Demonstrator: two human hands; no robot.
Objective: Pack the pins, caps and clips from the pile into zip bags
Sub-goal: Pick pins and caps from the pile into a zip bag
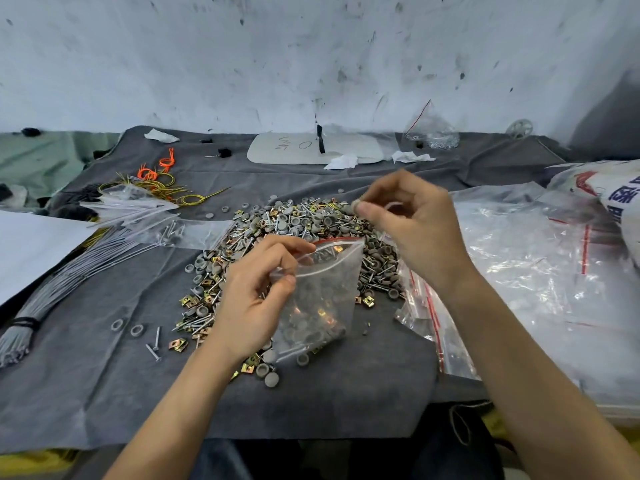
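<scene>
A pile [291, 223] of grey caps, metal pins and gold clips lies on the grey cloth [346, 393] in the middle. My left hand [256, 299] pinches the mouth of a clear zip bag [322, 299] with a red strip, held upright over the pile's near side. Caps, pins and a few clips sit in the bag's bottom. My right hand [408, 223] is raised above the pile's right side, its thumb and fingers pinching a small grey cap [356, 205].
Empty zip bags [429, 320] lie right of the pile, beside large clear plastic sheets [540, 271] and a printed sack [620, 192]. To the left are more clear bags [138, 206], a grey cable-tie bundle [62, 275], yellow and orange ties [156, 178]. A white board [287, 148] lies at the back.
</scene>
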